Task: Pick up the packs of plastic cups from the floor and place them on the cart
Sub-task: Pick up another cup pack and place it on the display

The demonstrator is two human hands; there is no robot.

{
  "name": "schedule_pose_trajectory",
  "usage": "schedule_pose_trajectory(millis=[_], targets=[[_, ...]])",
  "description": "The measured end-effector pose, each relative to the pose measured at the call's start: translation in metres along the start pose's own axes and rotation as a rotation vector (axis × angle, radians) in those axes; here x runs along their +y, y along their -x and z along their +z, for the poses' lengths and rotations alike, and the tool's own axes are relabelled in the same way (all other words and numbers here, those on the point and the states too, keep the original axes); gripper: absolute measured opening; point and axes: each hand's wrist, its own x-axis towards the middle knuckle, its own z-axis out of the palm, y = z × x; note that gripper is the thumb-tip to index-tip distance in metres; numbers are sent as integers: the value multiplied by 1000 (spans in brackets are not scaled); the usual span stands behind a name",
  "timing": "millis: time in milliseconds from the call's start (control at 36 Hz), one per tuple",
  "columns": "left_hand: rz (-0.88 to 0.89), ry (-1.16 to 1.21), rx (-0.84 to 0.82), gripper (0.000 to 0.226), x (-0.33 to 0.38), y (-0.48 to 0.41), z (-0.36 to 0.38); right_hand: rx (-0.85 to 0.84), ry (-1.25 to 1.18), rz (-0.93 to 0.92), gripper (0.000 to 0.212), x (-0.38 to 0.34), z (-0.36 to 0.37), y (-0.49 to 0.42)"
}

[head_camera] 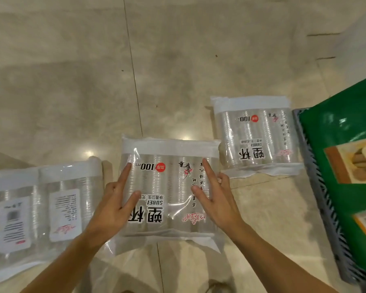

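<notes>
far left: left pack flat on floor. centre: left hand on middle pack, right hand opposite, fingers of both spread and pressed on. right: right pack near cart. step in hand, likely: grasping. next: squeeze evenly, lift, swing right onto cart.

The floor is polished beige stone tile, smooth and glossy, with bright light spots on it. The middle pack, right pack and left pack are wrapped in clear, shiny, crinkled plastic film with matt white bands at the ends. Ribbed transparent plastic cups show through. The left pack bears matt white labels. The cart has a dull grey ribbed plastic rim, and a glossy green wrapper lies on it.
</notes>
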Motion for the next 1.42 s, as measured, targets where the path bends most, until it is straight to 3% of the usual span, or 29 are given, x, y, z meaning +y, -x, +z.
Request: schedule_pose_trajectory(millis=[222,417,556,750,833,1083,1417], targets=[[41,-21,75,68,148,71,-132,17,29,-118,69,-149,-147,60],[90,-42,237,63,319,155,-295,51,62,-256,70,-333,-312,123],[178,-37,310,73,427,226,-414,79,90,-365,70,-471,-426,182],[233,-69,451,71,542,324,-544,112,89,-495,70,-627,-537,274],[245,-111,494,62,573,367,-585,121,123,-520,71,-674,-561,306],[135,-116,519,73,620,474,-666,54,128,-548,80,-767,-580,368],[-89,-3,686,72,614,565,-638,-231,18,-771,76,-790,-558,386]])
